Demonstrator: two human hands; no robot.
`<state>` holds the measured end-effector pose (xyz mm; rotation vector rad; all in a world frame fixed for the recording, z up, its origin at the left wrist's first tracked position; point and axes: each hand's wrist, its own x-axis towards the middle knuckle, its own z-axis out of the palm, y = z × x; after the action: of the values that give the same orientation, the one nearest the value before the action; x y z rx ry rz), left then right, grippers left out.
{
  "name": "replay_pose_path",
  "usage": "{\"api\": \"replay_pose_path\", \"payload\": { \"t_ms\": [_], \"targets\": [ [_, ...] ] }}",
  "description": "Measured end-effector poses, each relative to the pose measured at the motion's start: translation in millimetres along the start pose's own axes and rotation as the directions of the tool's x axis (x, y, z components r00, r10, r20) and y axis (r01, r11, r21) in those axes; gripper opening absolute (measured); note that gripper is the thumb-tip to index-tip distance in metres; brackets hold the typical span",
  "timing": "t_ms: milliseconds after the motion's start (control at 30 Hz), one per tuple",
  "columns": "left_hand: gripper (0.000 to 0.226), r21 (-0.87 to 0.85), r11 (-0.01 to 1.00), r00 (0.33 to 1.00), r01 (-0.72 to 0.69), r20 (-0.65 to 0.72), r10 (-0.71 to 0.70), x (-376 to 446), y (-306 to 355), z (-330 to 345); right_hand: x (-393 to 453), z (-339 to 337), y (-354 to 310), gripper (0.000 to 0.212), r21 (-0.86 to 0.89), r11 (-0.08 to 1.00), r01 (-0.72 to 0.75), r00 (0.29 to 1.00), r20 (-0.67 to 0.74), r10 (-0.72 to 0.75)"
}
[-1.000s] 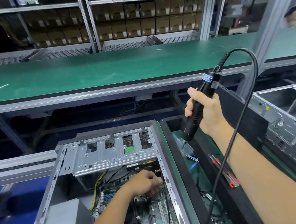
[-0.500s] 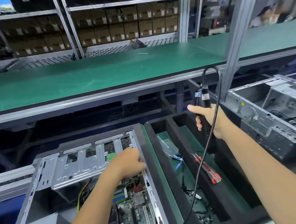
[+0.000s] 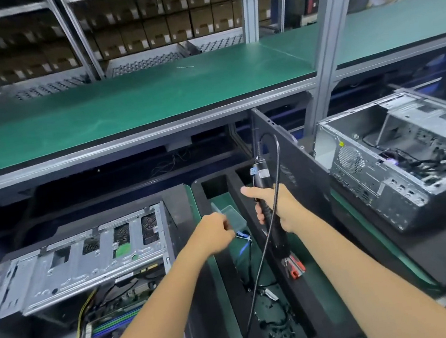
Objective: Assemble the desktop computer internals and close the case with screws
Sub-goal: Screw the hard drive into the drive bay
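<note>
The right hand (image 3: 279,206) wraps the electric screwdriver (image 3: 268,208), bit down over the foam tray (image 3: 231,281). The left hand (image 3: 214,233), fingers curled, reaches at the clear box (image 3: 232,218) (contents too small to tell). The open computer case (image 3: 86,257) lies left. Risk: the dangling cord (image 3: 260,266) snagging the reaching arm, or a fumbled screw dropping onto the board.

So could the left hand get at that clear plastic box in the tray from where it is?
Probably yes. The left hand hovers right beside the clear plastic box in the black foam tray, with nothing between them. The right hand grips the electric screwdriver off to the side, clear of the way.
</note>
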<state>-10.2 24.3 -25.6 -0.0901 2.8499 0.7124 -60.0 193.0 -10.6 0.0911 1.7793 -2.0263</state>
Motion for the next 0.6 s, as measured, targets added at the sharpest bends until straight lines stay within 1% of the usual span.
{"api": "replay_pose_path", "payload": {
  "t_ms": [67,133,200,333,400,500,600],
  "targets": [
    [0.019,0.011,0.999,0.998,0.045,0.033,-0.045,10,1,9,5,-3,1,0.027,-0.024,0.999,-0.022,0.999,0.03,0.022],
    [0.015,0.031,0.996,0.994,0.082,0.069,-0.084,18,3,17,10,-7,2,0.032,-0.049,0.998,-0.027,0.998,0.062,0.03],
    [0.015,0.048,0.992,0.989,0.113,0.087,-0.117,26,5,27,16,-11,8,0.036,-0.057,0.997,-0.042,0.995,0.087,0.047],
    [0.024,0.087,0.983,0.976,0.159,0.137,-0.17,38,16,47,27,-13,20,0.054,-0.046,0.997,-0.068,0.993,0.092,0.072],
    [0.029,0.103,0.98,0.966,0.171,0.176,-0.188,44,20,58,31,-12,23,0.051,-0.047,0.996,-0.079,0.991,0.104,0.083],
    [0.021,0.086,0.981,0.96,0.173,0.207,-0.187,53,21,74,37,-10,25,0.037,-0.056,0.994,-0.091,0.986,0.132,0.097],
    [0.027,0.049,0.985,0.956,0.167,0.237,-0.173,61,21,84,42,-9,26,0.037,-0.061,0.993,-0.104,0.983,0.145,0.112]
  ]
}}
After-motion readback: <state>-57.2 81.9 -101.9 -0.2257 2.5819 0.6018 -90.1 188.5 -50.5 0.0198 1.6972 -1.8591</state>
